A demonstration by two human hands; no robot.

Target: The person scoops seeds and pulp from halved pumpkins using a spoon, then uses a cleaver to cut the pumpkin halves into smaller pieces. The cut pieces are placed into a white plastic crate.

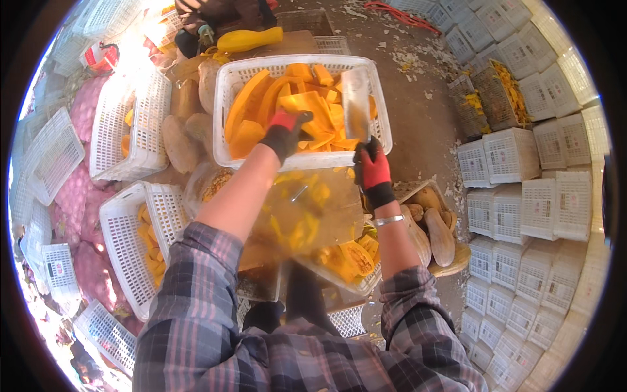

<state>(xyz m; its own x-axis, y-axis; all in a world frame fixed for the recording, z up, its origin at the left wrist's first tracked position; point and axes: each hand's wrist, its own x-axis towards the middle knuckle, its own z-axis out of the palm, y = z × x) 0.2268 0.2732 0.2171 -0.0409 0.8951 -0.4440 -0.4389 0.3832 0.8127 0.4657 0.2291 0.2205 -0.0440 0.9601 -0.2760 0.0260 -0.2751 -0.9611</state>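
My left hand (288, 133), in a red and black glove, reaches over the near side of a white plastic basket (301, 161). It is at the cut pumpkin pieces (308, 108) in there; blur and the glove hide whether it grips one. My right hand (372, 165), gloved alike, holds a cleaver (356, 100) by its handle. The broad blade points away from me over the basket's right end, above the pumpkin. Nearer to me lies a wooden board (338, 206) strewn with yellow pumpkin scraps (294, 230).
A basket of halved pumpkin (357, 257) sits below the board. Whole pumpkins (439, 237) lie at right, others (180, 144) at left. White baskets (132, 250) stand left; stacked crates (509, 154) line the right. Beyond, another person's gloved hand (205, 35) is near a yellow peeled pumpkin (250, 40).
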